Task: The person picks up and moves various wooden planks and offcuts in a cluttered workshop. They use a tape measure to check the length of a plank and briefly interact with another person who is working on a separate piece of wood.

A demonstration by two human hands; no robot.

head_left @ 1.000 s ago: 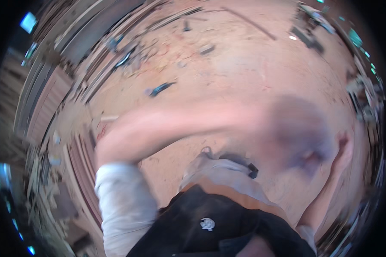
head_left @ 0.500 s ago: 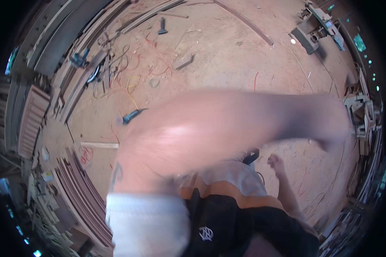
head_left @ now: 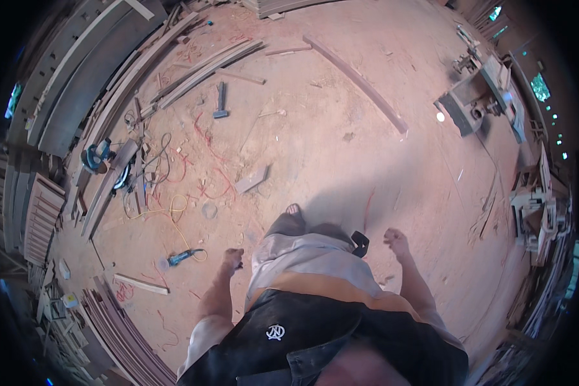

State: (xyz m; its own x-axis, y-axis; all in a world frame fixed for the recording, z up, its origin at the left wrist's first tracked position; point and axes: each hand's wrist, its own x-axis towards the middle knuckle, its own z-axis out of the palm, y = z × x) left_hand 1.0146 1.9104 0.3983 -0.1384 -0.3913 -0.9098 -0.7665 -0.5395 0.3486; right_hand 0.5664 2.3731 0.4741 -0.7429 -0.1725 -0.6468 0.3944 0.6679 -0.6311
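My left hand (head_left: 234, 258) hangs beside my left hip, its fingers curled in. A small dark patch shows at its fingertips, and whether that is an object or shadow I cannot make out. On the other side, my right hand (head_left: 396, 243) hangs in front of my right hip with loosely bent fingers slightly apart and nothing visible in them. Neither hand touches anything around it. On the floor left of my left hand lies a blue angle grinder (head_left: 181, 257) with a yellow cord. A short wood block (head_left: 251, 179) lies ahead of my feet.
A dark hammer-shaped tool (head_left: 220, 101) and a long wooden beam (head_left: 357, 83) lie farther ahead. At left are a blue power tool (head_left: 96, 156), loose cords and stacked boards (head_left: 119, 328). A machine (head_left: 473, 106) stands at far right, with timber piled along the right edge.
My left forearm, which stretched blurred across the view to the right, has swung down to my left side. The view has shifted, so floor objects appear lower. My right hand still hangs.
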